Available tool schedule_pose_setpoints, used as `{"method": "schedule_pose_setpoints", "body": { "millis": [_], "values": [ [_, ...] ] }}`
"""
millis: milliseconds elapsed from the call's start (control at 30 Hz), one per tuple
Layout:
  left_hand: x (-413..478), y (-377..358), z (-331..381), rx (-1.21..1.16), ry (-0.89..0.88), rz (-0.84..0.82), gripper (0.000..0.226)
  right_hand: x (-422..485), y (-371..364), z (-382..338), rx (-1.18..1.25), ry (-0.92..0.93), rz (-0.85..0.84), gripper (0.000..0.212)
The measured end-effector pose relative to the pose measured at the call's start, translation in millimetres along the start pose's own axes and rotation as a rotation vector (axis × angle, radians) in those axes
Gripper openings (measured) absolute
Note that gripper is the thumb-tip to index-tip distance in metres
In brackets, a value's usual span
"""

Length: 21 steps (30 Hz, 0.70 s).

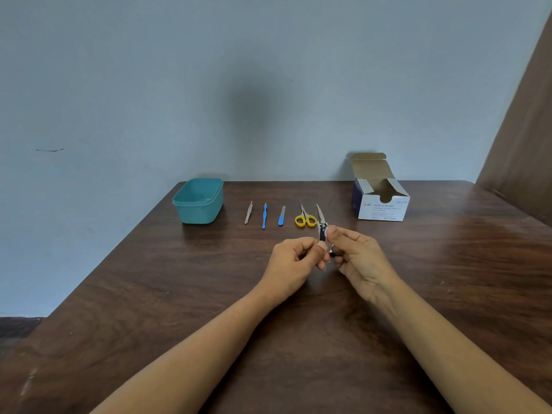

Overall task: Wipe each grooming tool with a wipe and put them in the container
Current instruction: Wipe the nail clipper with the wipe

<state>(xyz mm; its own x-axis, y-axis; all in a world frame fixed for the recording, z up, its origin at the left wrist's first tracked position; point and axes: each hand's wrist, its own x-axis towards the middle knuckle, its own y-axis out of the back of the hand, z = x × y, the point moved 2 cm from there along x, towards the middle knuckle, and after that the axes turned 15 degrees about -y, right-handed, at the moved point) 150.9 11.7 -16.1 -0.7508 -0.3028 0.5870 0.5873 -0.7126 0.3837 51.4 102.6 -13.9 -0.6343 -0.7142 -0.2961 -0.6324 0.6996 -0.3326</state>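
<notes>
We see both hands, left hand [294, 258] and right hand [355, 255], pinching a dark-handled steel nail nipper [321, 225] above the brown wooden table [179, 294], a white wipe seemingly at the right fingertips. The teal plastic container [198, 201], far left, looks empty; four tools lie unwiped between it and the swab box [380, 201]. Near us the table lies open.

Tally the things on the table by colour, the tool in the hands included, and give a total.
Blue: 2, the blue-handled thin tool and blue-handled nail file
Teal: 1, the teal plastic container
Yellow: 1, the yellow-handled scissors
Bare metal: 1, the metal tweezers
Dark-handled: 1, the held metal nippers
White: 1, the open white swab box
Total: 7
</notes>
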Motion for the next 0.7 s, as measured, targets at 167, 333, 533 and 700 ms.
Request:
{"method": "schedule_pose_setpoints", "body": {
  "millis": [167,333,533,700],
  "values": [
    [0,2,0,0.02,-0.006,0.013,0.027,-4,0,-4,-0.209,0.076,-0.032,0.013],
    [0,4,1,0.058,-0.002,0.036,0.027,-7,0,-9,-0.415,0.235,-0.031,0.01],
    [0,5,3,0.015,0.021,0.082,0.024,-10,-3,-6,-0.389,0.331,0.081,0.012],
    [0,3,3,0.044,0.011,0.062,0.027,-6,0,-6,-0.122,0.096,0.072,0.013]
  ]
}}
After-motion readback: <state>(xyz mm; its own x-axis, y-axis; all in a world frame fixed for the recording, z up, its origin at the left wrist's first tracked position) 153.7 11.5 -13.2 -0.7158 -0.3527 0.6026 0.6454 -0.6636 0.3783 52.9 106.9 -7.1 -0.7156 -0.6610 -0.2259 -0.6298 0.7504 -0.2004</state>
